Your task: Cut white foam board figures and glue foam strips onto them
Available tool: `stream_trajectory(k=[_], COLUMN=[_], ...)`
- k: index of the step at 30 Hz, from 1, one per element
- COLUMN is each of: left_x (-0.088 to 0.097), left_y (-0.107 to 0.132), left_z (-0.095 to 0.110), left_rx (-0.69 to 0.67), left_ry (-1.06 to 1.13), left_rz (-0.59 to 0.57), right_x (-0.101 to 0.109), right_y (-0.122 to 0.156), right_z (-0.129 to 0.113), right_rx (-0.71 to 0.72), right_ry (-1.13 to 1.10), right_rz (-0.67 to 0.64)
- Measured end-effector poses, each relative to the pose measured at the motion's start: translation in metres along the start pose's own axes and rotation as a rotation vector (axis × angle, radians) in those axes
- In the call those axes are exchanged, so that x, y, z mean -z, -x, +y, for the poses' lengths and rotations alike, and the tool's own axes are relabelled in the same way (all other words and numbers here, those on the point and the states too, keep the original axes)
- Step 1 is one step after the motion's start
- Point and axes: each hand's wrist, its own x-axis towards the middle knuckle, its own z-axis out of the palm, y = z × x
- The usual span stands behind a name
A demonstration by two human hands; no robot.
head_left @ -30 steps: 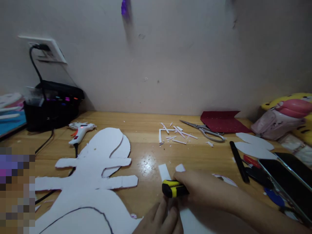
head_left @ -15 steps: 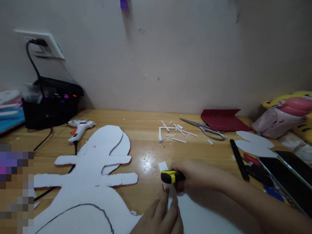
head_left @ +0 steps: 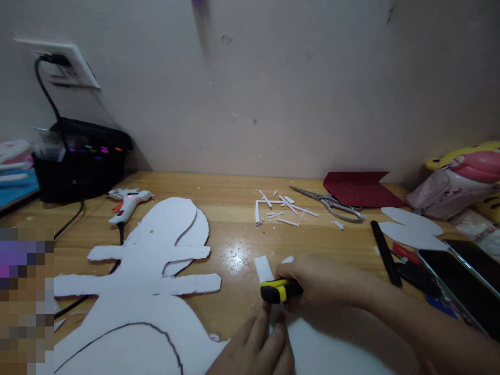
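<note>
Worktop (head_left: pixel 234 229): wood is running back to a pale wall.
Left hand (head_left: pixel 253 349): at the near edge, flat fingers are pressing on a white sheet (head_left: pixel 336 349), grasping nothing.
Right hand (head_left: pixel 316 281): is clenching the knife (head_left: pixel 279 290) just beyond the left fingertips.
Knife: yellow-and-black body is crossing the near end of a white strip (head_left: pixel 264 269); its blade is hidden.
Cutout (head_left: pixel 156 260): a large white figure is lying toward the left edge.
Pen (head_left: pixel 385 252), phone (head_left: pixel 461 281): are lying by the right edge.
Scraps (head_left: pixel 279 208), scissors (head_left: pixel 332 205): are lying toward the far edge.
Glue gun (head_left: pixel 127 203): is glowing red near the far-left corner.
</note>
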Motion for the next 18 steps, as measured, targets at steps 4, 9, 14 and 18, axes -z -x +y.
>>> stream_trajectory(k=[4,9,14,18], left_x=[0.001,-0.002,-0.002,-0.005], left_y=[0.001,0.001,0.002,0.005], left_z=[0.001,0.002,0.002,0.003], left_rx=[0.025,0.052,0.055,0.022], left_ry=[0.034,0.06,0.056,0.034], left_rz=[0.039,0.072,0.071,0.037], right_x=[-0.004,-0.004,0.007,0.018], right_y=[0.0,-0.006,-0.006,0.001], right_z=[0.006,0.008,0.0,-0.012], right_rx=[0.006,0.006,-0.048,-0.058], right_ry=[-0.1,-0.131,-0.211,-0.541], right_rz=[0.006,-0.027,-0.083,0.136])
